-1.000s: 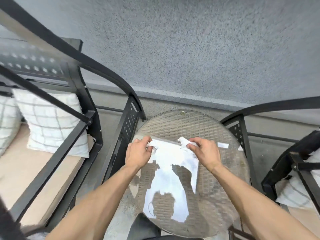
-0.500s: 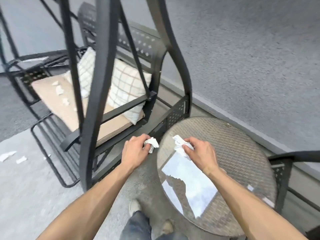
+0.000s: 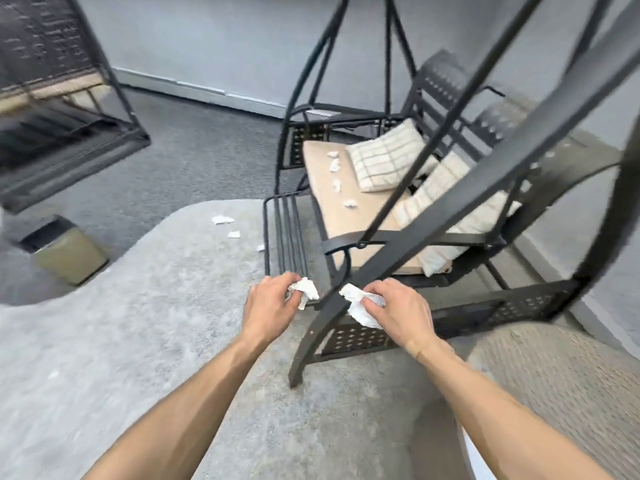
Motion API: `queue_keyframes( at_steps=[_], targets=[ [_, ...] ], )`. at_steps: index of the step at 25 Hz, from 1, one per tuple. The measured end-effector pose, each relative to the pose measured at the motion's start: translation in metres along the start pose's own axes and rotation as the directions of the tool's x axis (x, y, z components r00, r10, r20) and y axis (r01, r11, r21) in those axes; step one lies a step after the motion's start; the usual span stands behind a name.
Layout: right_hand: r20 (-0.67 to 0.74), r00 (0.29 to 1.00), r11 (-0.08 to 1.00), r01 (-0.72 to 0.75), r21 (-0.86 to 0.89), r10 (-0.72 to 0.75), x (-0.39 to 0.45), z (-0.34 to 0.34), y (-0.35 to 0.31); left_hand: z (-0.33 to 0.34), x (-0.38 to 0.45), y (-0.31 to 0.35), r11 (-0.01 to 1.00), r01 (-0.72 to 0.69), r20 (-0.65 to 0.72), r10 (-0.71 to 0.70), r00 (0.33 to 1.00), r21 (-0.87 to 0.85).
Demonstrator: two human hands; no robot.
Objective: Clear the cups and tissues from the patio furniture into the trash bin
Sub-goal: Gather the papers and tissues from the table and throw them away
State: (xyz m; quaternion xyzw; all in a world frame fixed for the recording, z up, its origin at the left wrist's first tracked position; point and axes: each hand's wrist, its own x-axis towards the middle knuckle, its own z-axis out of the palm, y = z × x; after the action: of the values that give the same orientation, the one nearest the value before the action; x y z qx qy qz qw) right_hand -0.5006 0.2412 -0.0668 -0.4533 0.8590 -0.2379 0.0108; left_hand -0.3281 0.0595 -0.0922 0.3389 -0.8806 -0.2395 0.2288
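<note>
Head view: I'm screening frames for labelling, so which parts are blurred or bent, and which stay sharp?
Head view: both hands, left hand and right hand, and their tissues are fairly sharp; the shelf at far left and the swing frame are motion-smeared; the wide lens bows the frame bars; lighting is even and soft.

No text, label, brand, number or sign can be read anywhere in the view, the dark panel [image 3: 45, 36] at upper left carries faint pale marks, blurred past reading, nothing printed is seen on the crumpled tissues or the pillows
</note>
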Motion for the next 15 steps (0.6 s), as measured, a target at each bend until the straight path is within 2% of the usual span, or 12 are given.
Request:
queue_keyframes(
  at_steps=[5,8,15],
  targets=[
    [0.098,0.961,0.966,0.258,0.025,-0.259,0.041,0.073,-0.157,-0.107,-0.045,-0.134,0.977,0.175,-0.155,-0.155,0.976,0.123],
    [0.148,0.907,0.919,0.39,0.06,-0.394,0.058,0.115,-0.24,-0.167,-0.072,-0.197,0.942,0.311,-0.243,-0.275,0.93,0.126],
    [0.235,0.813,0.845,0.495,0.203,-0.533,0.085,0.187,-0.375,-0.258,-0.113,-0.289,0.85,0.513,-0.379,-0.439,0.814,0.118]
  ],
)
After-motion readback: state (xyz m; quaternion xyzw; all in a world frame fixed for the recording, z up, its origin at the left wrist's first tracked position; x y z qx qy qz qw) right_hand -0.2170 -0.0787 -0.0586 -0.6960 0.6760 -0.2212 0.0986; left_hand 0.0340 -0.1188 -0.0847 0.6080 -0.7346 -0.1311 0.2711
